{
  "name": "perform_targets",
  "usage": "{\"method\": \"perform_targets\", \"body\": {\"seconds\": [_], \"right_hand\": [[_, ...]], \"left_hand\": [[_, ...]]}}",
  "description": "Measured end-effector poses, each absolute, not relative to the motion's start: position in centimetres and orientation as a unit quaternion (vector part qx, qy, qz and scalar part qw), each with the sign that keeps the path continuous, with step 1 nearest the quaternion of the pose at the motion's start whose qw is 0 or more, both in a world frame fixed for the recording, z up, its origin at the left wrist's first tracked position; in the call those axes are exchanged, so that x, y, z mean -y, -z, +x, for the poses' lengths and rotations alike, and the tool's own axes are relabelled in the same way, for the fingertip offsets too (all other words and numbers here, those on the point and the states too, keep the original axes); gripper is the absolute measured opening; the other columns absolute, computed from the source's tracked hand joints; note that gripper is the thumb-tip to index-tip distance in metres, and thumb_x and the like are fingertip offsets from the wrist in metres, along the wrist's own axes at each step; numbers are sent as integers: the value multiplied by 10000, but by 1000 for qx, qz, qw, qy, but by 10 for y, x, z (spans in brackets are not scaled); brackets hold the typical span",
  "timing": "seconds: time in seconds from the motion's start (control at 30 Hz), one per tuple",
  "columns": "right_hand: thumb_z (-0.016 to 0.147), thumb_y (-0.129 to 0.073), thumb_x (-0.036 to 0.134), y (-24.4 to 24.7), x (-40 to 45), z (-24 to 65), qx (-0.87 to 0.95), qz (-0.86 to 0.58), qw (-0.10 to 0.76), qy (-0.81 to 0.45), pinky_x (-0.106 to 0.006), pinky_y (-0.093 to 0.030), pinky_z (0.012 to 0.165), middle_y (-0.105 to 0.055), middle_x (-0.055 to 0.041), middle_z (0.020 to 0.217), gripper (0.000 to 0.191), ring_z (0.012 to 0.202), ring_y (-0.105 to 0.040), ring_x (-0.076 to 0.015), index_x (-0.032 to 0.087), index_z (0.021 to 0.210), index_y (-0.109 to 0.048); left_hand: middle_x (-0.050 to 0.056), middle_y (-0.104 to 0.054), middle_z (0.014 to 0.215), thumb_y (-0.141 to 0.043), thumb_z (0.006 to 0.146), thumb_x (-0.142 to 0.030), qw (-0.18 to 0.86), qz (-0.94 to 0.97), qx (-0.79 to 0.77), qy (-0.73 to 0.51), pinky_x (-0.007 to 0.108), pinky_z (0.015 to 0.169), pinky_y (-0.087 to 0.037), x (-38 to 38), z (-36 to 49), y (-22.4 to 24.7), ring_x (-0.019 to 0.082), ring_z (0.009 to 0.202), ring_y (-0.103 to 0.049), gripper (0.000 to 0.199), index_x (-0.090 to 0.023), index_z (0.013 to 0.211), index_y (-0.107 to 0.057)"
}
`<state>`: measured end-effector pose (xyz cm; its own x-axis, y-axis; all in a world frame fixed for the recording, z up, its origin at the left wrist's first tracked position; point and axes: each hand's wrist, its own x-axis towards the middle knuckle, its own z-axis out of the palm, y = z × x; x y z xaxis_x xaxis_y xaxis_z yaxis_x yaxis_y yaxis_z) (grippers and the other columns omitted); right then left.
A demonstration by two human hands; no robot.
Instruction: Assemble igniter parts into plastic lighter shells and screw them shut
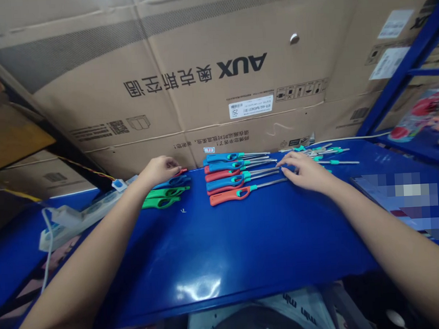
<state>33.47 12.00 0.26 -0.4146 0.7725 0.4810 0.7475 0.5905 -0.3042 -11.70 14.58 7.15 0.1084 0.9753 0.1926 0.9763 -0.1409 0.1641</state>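
Observation:
My left hand [161, 170] is at the left pile, its curled fingers on a red handle [180, 172] that is mostly hidden. Below it lie blue handles and green handles [161, 202] without metal rods. In the middle, red and blue lighters [230, 195] with metal rods lie in a stack, handles to the left. My right hand [297, 169] is at the rod tips, thumb and forefinger apart; whether it holds anything is hidden. Behind it lies a pile of loose metal rods with teal ends [327, 151].
Cardboard [198, 47] stands along the back of the blue table [224, 252]. A white power strip [97, 210] with plugs and cables lies at the left. A flat, partly pixelated object [386, 200] is at the right, beside a blue shelf frame [394, 69].

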Motion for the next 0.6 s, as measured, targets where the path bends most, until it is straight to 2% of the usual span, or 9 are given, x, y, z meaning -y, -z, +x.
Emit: {"method": "perform_targets", "body": {"seconds": [0.07, 0.17, 0.4, 0.53, 0.6], "right_hand": [[908, -504, 277, -3, -117, 329, 846, -434, 308, -26, -475, -504, 947, -653, -125, 1043, 236, 1052, -603, -304, 204, 980, -717], [904, -505, 258, -3, -113, 321, 857, -414, 306, -30, -465, -510, 924, -661, -117, 1038, 230, 1027, -605, -293, 207, 980, -715], [919, -496, 251, 0, -111, 316, 866, -394, 306, -42, -479, -500, 967, -676, -104, 1045, 224, 1047, -601, -282, 219, 989, -706], [924, -488, 274, 0, -112, 316, 863, -397, 309, -39, -511, -488, 982, -684, -108, 1040, 233, 1025, -616, -287, 224, 971, -710], [918, -489, 283, -1, -112, 316, 861, -398, 314, -42, -523, -485, 983, -685, -110, 1035, 234, 1022, -624, -292, 232, 959, -714]], "left_hand": [[75, -756, 828, -621, 794, -435, 3, -729, 678, 93, 291, 626, -481, -144, -130, -68, 256, 784, -697, 279, -180, 816, -731], [75, -756, 826, -606, 798, -417, 9, -720, 692, 57, 289, 634, -470, -143, -142, -60, 261, 799, -698, 264, -191, 825, -739], [145, -713, 1096, -629, 864, -348, 39, -720, 693, 12, 334, 859, -516, -152, -161, -50, 328, 1094, -651, 242, -164, 996, -714], [109, -640, 1235, -636, 963, -353, -9, -737, 675, -39, 427, 908, -562, -157, -167, -54, 258, 1086, -646, 315, -166, 1217, -630], [94, -641, 1223, -644, 958, -337, -27, -751, 659, -43, 424, 906, -564, -158, -167, -57, 235, 1059, -648, 321, -159, 1225, -622]]}}
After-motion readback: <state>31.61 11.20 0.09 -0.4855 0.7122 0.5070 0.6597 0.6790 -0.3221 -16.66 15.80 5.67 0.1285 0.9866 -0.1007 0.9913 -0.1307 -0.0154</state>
